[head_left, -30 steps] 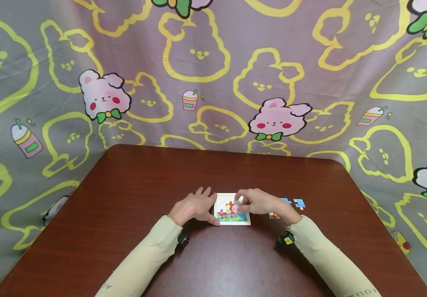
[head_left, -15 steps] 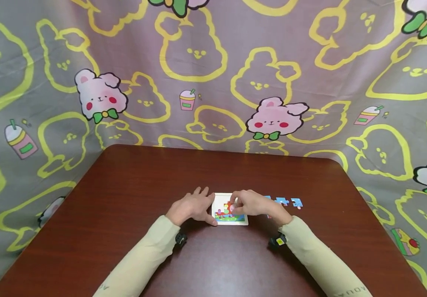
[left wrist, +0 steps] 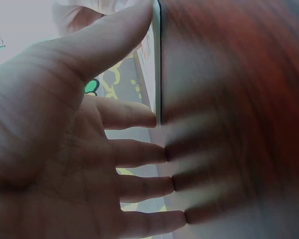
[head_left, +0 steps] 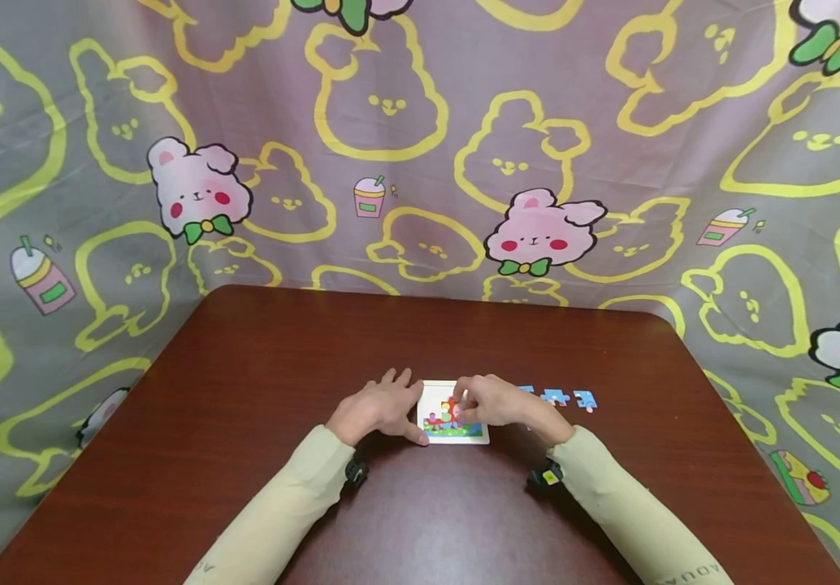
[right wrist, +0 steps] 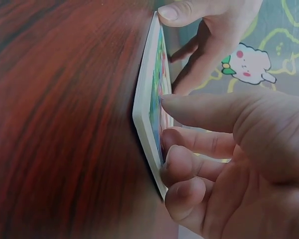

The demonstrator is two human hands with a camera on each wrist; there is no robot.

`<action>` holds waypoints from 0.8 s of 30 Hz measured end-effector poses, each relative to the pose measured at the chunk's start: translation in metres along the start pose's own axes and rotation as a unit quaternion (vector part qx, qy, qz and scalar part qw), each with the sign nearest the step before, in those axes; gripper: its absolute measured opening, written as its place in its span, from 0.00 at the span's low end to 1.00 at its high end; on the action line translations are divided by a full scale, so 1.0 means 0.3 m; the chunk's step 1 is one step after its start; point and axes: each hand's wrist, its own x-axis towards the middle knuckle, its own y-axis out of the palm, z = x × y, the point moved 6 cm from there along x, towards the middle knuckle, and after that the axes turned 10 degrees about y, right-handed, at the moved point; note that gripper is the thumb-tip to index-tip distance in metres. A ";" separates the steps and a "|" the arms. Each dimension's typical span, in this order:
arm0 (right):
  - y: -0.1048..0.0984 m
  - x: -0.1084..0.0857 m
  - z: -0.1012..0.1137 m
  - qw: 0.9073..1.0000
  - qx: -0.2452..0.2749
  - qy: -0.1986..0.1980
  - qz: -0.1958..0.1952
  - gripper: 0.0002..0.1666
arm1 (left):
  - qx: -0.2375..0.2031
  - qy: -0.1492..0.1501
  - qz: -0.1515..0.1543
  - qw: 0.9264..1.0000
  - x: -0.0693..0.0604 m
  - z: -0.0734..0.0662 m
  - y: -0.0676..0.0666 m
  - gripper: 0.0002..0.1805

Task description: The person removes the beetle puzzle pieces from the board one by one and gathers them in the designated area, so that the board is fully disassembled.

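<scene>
A small jigsaw puzzle board [head_left: 430,392] with a white rim lies on the table, its lower part filled by a colourful picture. My left hand [head_left: 378,408] spans the board's left side with spread, straight fingers. Its thumb touches the near left corner, and the other fingertips rest on the tabletop in the left wrist view. Over the board's right half, my right hand [head_left: 496,400] pinches a puzzle piece [head_left: 458,409] against the picture between thumb and curled fingers. Most of that piece is hidden by the fingers. In the right wrist view the right thumb [right wrist: 199,110] touches the picture surface.
Several loose blue puzzle pieces [head_left: 585,400] lie right of the board, some partly behind the right forearm. The brown wooden table [head_left: 303,341] has rounded far corners. A patterned cloth [head_left: 420,106] with cartoon figures hangs behind and beside it.
The right hand has settled slightly lower onto the board and its wrist has drawn a little left, showing more loose blue pieces. The left hand stays at the board's left side.
</scene>
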 end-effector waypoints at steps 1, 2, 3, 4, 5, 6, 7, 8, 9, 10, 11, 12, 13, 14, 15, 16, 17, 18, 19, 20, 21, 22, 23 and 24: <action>0.000 0.001 0.000 1.000 0.001 0.000 0.001 0.09 | 0.001 0.000 0.001 1.000 0.000 0.000 0.000 0.54; 0.001 0.002 0.000 1.000 0.000 -0.001 0.002 0.09 | 0.000 0.000 0.001 1.000 -0.001 0.001 0.000 0.54; 0.001 0.003 0.000 1.000 0.001 -0.003 0.003 0.09 | 0.000 0.000 0.002 1.000 -0.002 0.001 0.000 0.54; 0.001 0.003 0.001 1.000 0.001 -0.004 0.003 0.08 | -0.001 0.000 0.002 1.000 -0.002 0.001 0.001 0.54; 0.000 0.004 0.002 1.000 0.001 -0.005 0.003 0.08 | -0.001 0.000 0.002 1.000 -0.002 0.001 0.001 0.54; 0.001 0.004 0.002 1.000 0.001 -0.005 0.004 0.08 | -0.002 0.000 0.002 1.000 -0.003 0.001 0.001 0.54; 0.000 0.004 0.003 1.000 0.001 -0.004 0.005 0.07 | -0.003 0.000 0.002 1.000 -0.003 0.001 0.002 0.54; 0.000 0.004 0.003 1.000 0.000 -0.004 0.005 0.07 | -0.004 0.001 0.001 1.000 -0.002 0.001 0.002 0.54; -0.001 0.004 0.003 1.000 0.000 -0.003 0.004 0.08 | -0.005 0.001 0.001 1.000 -0.002 0.001 0.002 0.54; -0.002 0.003 0.004 1.000 -0.001 -0.002 0.004 0.08 | -0.005 0.002 0.000 1.000 -0.001 0.000 0.002 0.54; -0.003 0.003 0.005 1.000 -0.003 -0.002 0.003 0.08 | -0.005 0.002 0.000 1.000 0.000 0.000 0.002 0.55; -0.004 0.003 0.007 1.000 -0.005 -0.003 0.002 0.08 | -0.004 0.002 0.000 1.000 0.000 0.000 0.002 0.55; -0.006 0.002 0.008 1.000 -0.008 -0.004 -0.001 0.09 | -0.003 0.002 0.000 1.000 0.001 0.000 0.002 0.55; -0.007 0.002 0.009 1.000 -0.009 -0.004 -0.002 0.09 | -0.002 0.002 -0.001 1.000 0.002 0.000 0.002 0.55; -0.008 0.001 0.011 1.000 -0.008 -0.003 -0.003 0.09 | 0.000 0.002 -0.001 1.000 0.002 0.000 0.001 0.55; -0.009 0.001 0.013 1.000 -0.007 -0.002 -0.002 0.10 | 0.002 0.002 -0.002 1.000 0.003 0.000 0.001 0.55; -0.009 0.000 0.014 1.000 -0.005 -0.001 0.000 0.10 | 0.004 0.002 -0.002 1.000 0.003 0.000 0.000 0.55; -0.009 0.000 0.014 1.000 -0.002 0.002 0.002 0.11 | 0.004 0.003 -0.003 1.000 0.003 0.000 -0.001 0.55; -0.008 -0.001 0.014 1.000 0.002 0.006 0.005 0.11 | 0.005 0.004 -0.004 1.000 0.003 -0.001 -0.002 0.54; -0.007 -0.001 0.014 1.000 0.005 0.010 0.008 0.11 | 0.005 0.004 -0.004 1.000 0.003 -0.001 -0.002 0.54; -0.007 -0.002 0.014 1.000 0.007 0.014 0.011 0.11 | 0.004 0.005 -0.004 1.000 0.003 -0.001 -0.002 0.54; -0.006 -0.002 0.015 1.000 0.006 0.017 0.013 0.11 | 0.003 0.005 -0.004 1.000 0.003 -0.001 -0.003 0.54; -0.005 -0.002 0.014 1.000 0.006 0.020 0.014 0.11 | 0.003 0.005 -0.004 1.000 0.002 -0.001 -0.003 0.54; -0.005 -0.002 0.014 1.000 0.004 0.024 0.015 0.11 | 0.003 0.005 -0.003 1.000 0.002 -0.001 -0.003 0.54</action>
